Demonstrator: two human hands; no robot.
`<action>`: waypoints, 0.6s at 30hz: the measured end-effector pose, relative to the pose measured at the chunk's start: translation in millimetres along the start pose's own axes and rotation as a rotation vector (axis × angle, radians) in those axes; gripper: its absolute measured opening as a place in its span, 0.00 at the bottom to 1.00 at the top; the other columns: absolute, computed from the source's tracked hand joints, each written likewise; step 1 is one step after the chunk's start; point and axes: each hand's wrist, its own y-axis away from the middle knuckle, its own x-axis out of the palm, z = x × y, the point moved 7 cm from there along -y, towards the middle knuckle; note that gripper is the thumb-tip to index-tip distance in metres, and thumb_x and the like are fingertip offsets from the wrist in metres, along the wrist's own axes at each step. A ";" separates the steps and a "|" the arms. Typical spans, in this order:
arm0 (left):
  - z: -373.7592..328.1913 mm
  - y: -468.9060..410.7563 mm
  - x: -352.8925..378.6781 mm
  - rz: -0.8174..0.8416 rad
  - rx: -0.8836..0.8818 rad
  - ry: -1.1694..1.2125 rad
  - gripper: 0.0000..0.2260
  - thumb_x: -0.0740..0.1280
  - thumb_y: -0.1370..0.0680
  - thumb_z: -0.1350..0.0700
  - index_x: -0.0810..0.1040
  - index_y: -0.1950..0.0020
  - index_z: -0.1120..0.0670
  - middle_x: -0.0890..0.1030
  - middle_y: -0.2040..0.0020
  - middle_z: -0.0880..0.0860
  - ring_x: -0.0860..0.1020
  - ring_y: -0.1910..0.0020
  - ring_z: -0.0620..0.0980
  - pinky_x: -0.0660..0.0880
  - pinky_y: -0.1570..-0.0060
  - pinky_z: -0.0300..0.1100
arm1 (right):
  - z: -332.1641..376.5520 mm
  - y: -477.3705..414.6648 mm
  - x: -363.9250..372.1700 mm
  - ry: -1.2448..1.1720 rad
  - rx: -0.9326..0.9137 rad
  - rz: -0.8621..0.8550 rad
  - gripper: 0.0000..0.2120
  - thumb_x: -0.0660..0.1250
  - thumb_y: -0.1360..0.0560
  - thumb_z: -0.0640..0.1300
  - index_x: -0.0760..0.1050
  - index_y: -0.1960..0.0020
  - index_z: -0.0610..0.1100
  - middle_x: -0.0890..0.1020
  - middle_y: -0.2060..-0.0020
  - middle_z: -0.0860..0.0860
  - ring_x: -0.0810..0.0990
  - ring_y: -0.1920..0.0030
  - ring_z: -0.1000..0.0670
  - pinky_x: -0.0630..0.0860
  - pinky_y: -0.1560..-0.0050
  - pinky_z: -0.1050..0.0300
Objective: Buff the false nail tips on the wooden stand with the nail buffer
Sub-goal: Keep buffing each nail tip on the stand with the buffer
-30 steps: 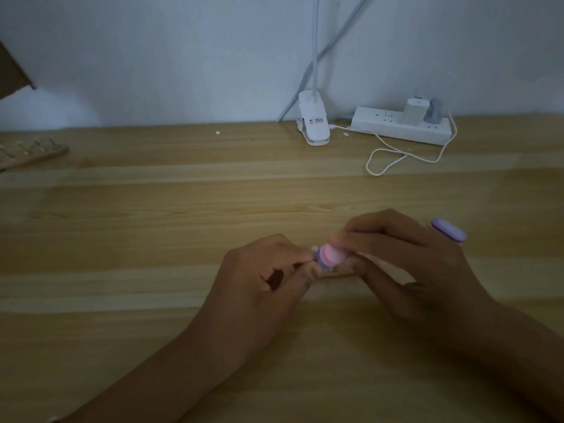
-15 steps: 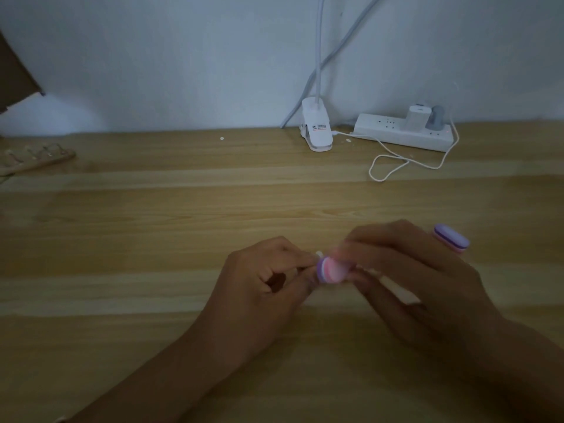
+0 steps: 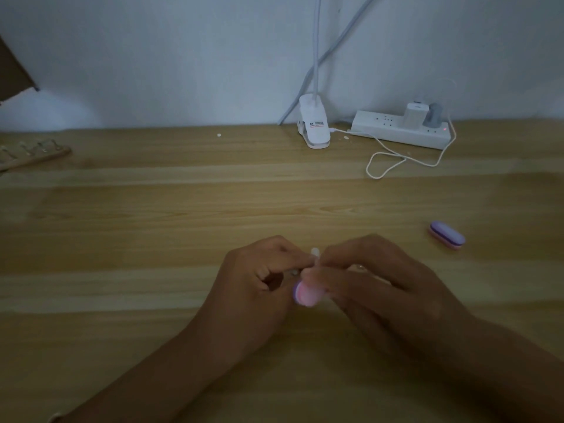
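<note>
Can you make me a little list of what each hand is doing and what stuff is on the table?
left hand: pinches a small white nail tip
right hand: holds a pink and purple buffer, close to the tip
spare buffer: lies on the table, off to the right
wooden stand: far left, near the wall
back of table: clip lamp and power strip
light: dim

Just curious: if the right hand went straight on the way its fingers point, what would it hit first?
Probably the left hand, close beside it: the right hand and its pink buffer point leftward at it, where it seems to pinch a white nail tip.
</note>
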 end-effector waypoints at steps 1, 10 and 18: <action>-0.2 -0.1 -0.4 -0.001 -0.003 0.015 0.06 0.71 0.27 0.58 0.85 0.54 0.48 0.82 0.61 0.46 0.75 0.68 0.34 0.67 0.66 0.26 | -0.2 2.1 2.4 -0.023 -0.012 0.021 0.11 0.64 0.20 0.60 0.83 0.47 0.58 0.82 0.48 0.62 0.81 0.47 0.57 0.75 0.47 0.68; 7.5 -1.3 -0.3 -0.001 -0.107 0.187 0.06 0.72 0.28 0.58 0.86 0.52 0.55 0.84 0.60 0.49 0.81 0.62 0.42 0.74 0.61 0.33 | -1.9 -0.3 -3.5 -0.003 0.008 -0.081 0.08 0.64 0.17 0.44 0.82 0.42 0.48 0.81 0.46 0.53 0.80 0.48 0.55 0.76 0.48 0.61; 12.8 -0.2 2.3 0.009 -0.171 0.330 0.08 0.70 0.28 0.55 0.86 0.52 0.55 0.84 0.62 0.50 0.80 0.62 0.42 0.73 0.61 0.33 | 1.4 -1.8 -6.4 0.090 -0.070 -0.121 0.10 0.67 0.21 0.36 0.82 0.42 0.40 0.81 0.47 0.44 0.80 0.47 0.49 0.74 0.44 0.60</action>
